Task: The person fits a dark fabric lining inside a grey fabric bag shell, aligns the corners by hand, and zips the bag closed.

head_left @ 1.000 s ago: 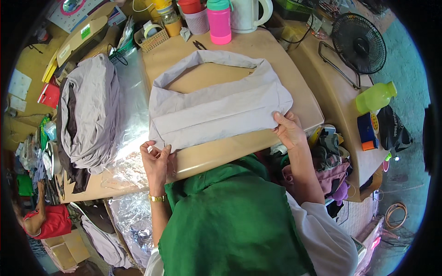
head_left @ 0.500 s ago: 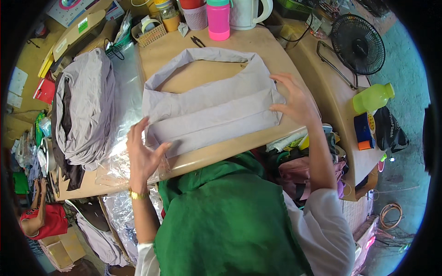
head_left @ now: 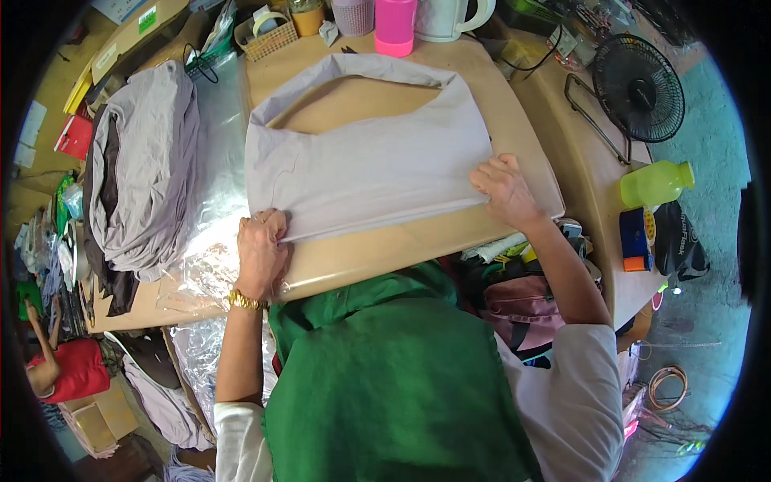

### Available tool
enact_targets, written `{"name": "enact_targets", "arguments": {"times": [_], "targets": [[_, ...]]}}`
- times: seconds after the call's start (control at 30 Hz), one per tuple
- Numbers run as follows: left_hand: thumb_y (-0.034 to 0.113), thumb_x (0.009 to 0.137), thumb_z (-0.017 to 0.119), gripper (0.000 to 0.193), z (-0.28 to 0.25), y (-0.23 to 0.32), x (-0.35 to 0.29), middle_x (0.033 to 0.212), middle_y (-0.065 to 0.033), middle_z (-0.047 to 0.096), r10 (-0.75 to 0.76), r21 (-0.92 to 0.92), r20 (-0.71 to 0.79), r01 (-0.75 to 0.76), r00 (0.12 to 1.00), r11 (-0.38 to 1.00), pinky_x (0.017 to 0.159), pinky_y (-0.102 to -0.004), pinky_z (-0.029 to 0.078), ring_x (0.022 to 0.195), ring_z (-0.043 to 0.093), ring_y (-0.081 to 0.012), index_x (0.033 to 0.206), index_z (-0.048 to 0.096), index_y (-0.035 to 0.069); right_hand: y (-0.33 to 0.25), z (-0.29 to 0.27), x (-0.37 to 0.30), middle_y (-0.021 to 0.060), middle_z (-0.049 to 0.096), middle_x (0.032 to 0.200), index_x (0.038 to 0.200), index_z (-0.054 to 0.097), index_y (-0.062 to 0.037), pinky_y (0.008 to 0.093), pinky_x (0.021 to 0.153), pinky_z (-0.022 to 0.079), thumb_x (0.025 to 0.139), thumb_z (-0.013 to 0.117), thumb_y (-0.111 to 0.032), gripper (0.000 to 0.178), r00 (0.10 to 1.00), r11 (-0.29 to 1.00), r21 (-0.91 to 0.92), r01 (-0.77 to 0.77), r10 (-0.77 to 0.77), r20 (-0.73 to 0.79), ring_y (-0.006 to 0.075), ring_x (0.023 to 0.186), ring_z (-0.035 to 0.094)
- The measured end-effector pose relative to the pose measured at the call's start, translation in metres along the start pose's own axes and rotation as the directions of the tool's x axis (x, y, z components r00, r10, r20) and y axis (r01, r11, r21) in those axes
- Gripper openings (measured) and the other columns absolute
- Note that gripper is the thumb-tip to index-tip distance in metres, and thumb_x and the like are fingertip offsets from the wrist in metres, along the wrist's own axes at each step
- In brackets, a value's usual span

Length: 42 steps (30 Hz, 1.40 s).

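A light grey cloth bag (head_left: 369,161) with a wide strap loop at its far side lies flat on the tan table. Its near edge runs straight between my hands, and the front now looks smooth, with a loose thread on the left part. At the near left corner my left hand (head_left: 263,245) is closed on the cloth, fingers curled under. My right hand (head_left: 506,189) grips the near right corner in the same way, knuckles up.
Left of the bag are clear plastic sheets (head_left: 218,161) and a pile of grey cloth (head_left: 152,169). A basket (head_left: 269,40), a pink tumbler (head_left: 393,28) and a white jug stand at the back. To the right are a black fan (head_left: 640,88) and a green bottle (head_left: 658,185).
Both hands went from spread fingers to closed grips on the bag's near corners. The folded band across the bag's front no longer shows; its surface is smooth and pulled straighter.
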<state>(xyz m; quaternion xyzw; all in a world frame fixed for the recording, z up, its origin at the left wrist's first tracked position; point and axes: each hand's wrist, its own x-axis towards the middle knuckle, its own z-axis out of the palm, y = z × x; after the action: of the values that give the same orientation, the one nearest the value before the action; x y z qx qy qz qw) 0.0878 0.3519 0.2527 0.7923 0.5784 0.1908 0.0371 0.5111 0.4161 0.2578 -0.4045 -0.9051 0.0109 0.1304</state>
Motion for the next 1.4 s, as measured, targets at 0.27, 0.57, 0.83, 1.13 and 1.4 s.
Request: {"name": "enact_targets", "arguments": {"times": [0.27,0.57,0.83,1.13,1.4], "targets": [[0.029,0.087,0.064,0.043,-0.082,0.024,0.008,0.111,-0.0189,0.058,-0.201,-0.082,0.246,0.227,0.948,0.970,0.096,-0.0449,0.038,0.108,0.055,-0.0353,0.121,0.050,0.006,-0.013,-0.063,0.007,0.0100,0.059,0.106,0.104,0.059,-0.0081,0.0474,0.095,0.037,0.087,0.058,-0.016,0.018,0.942,0.940,-0.068,-0.336,0.333,-0.050,0.0280,0.106,0.055],[0.058,0.091,0.047,0.078,0.031,0.050,0.047,0.156,-0.0187,0.021,-0.193,0.236,-0.019,0.192,0.981,0.953,0.111,-0.0642,0.011,0.144,0.018,-0.0406,0.150,0.027,0.011,-0.072,0.033,0.074,0.0176,0.034,0.150,0.141,0.043,-0.0168,0.0640,0.110,0.015,0.087,0.058,-0.051,0.066,0.903,0.905,-0.116,-0.409,0.383,-0.196,0.0381,0.140,0.026],[0.059,0.088,0.051,0.083,0.023,0.042,0.009,0.155,-0.0170,0.026,-0.277,0.174,0.049,0.265,0.960,0.949,0.112,-0.0614,0.011,0.143,0.020,-0.0387,0.148,0.030,0.006,-0.077,0.033,0.039,0.0181,0.030,0.152,0.145,0.038,-0.0178,0.0655,0.109,0.016,0.086,0.059,-0.049,0.070,0.910,0.910,-0.009,-0.415,0.414,-0.033,0.0406,0.138,0.028],[0.058,0.087,0.052,0.088,0.011,0.052,-0.007,0.157,-0.0170,0.021,-0.320,0.194,0.135,0.292,0.938,0.937,0.113,-0.0597,0.010,0.144,0.016,-0.0396,0.150,0.025,0.003,-0.015,0.019,0.008,0.0177,0.028,0.153,0.146,0.035,-0.0085,0.0698,0.109,0.009,0.088,0.058,-0.035,0.068,0.749,0.670,-0.334,-0.663,0.592,-0.298,0.0404,0.142,0.023],[0.052,0.086,0.058,0.088,0.000,0.048,-0.017,0.156,-0.0195,0.022,-0.307,0.216,0.199,0.264,0.931,0.940,0.112,-0.0595,0.015,0.144,0.018,-0.0411,0.149,0.023,0.001,-0.013,0.018,-0.013,0.0166,0.035,0.149,0.141,0.041,-0.0095,0.0638,0.108,0.021,0.081,0.064,-0.023,0.066,0.808,0.741,-0.325,-0.588,0.519,-0.279,0.0385,0.138,0.031]]}}
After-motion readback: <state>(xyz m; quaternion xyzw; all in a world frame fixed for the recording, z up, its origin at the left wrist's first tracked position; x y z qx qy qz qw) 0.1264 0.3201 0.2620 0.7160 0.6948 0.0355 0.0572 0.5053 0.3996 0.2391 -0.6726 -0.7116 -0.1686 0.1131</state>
